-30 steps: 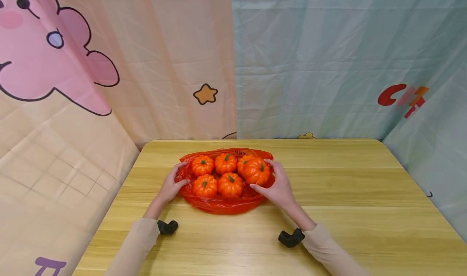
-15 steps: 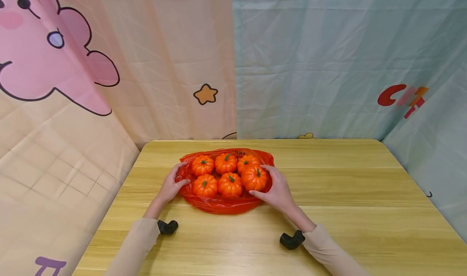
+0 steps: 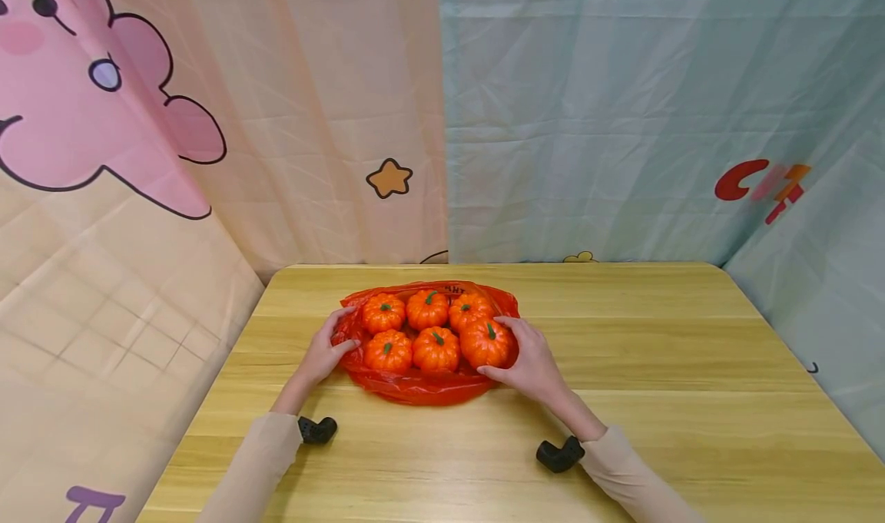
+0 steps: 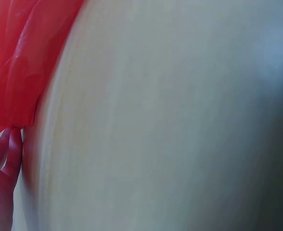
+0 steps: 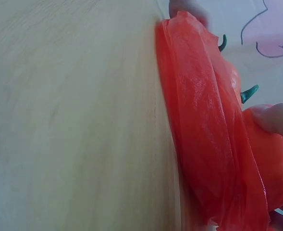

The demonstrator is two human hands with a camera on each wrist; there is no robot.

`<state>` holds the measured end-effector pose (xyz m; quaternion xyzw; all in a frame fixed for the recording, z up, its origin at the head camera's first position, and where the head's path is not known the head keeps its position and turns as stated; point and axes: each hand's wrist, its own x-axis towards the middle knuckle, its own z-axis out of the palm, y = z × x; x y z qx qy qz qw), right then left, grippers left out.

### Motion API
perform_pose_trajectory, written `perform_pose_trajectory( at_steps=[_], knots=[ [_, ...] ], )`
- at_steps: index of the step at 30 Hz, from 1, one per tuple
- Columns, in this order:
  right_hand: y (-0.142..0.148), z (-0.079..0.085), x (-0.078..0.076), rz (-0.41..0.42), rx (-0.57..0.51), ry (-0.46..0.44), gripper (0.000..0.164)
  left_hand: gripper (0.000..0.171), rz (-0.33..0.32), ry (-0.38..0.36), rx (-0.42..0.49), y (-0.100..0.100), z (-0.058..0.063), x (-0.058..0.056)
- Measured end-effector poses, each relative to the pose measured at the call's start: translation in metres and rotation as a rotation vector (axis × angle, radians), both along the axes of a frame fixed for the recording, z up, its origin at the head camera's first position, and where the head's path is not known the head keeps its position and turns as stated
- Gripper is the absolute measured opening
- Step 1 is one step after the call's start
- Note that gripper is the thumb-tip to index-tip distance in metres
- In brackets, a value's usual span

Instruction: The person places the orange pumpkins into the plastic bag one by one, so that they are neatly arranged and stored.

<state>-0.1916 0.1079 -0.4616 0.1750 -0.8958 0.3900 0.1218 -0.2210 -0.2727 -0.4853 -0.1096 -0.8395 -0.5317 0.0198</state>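
Observation:
A red plastic bag [image 3: 422, 391] lies spread wide at its mouth, with several orange pumpkins [image 3: 389, 352] in two rows inside. My right hand [image 3: 531, 363] grips the front-right pumpkin [image 3: 485, 344] from its right side, thumb toward me and fingers behind. In the right wrist view, the thumb [image 5: 278, 119] presses on that pumpkin, just behind the raised wall of the bag [image 5: 199, 101]. My left hand [image 3: 322, 354] holds the bag's left rim, thumb and fingers spread along it. The left wrist view shows fingers [image 4: 15, 149] at the red plastic's edge.
The light wooden table [image 3: 657, 354] extends out on both sides of the bag. Printed curtains [image 3: 588, 124] hang behind it and at both sides. Black devices [image 3: 560, 455] sit at both wrists, near the beige sleeves [image 3: 632, 473].
My right hand has brought its pumpkin down and toward me, from overlapping the back-right pumpkin to the front row's right end. The left hand keeps its place on the rim.

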Motion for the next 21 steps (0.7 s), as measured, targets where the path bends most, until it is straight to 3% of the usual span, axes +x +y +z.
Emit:
perform_pose_trajectory(
  at_steps=[5, 12, 21],
  knots=[
    [0.002, 0.000, 0.000, 0.018, 0.022, 0.001, 0.077, 0.060, 0.003, -0.013, 0.007, 0.003, 0.006, 0.003],
    [0.000, 0.001, -0.001, 0.007, 0.046, -0.024, 0.077, 0.057, -0.005, -0.021, -0.002, 0.013, 0.031, 0.016],
    [-0.002, 0.002, -0.006, 0.018, 0.061, -0.038, 0.077, 0.056, -0.007, -0.024, 0.001, 0.015, 0.036, 0.020]
  ],
)
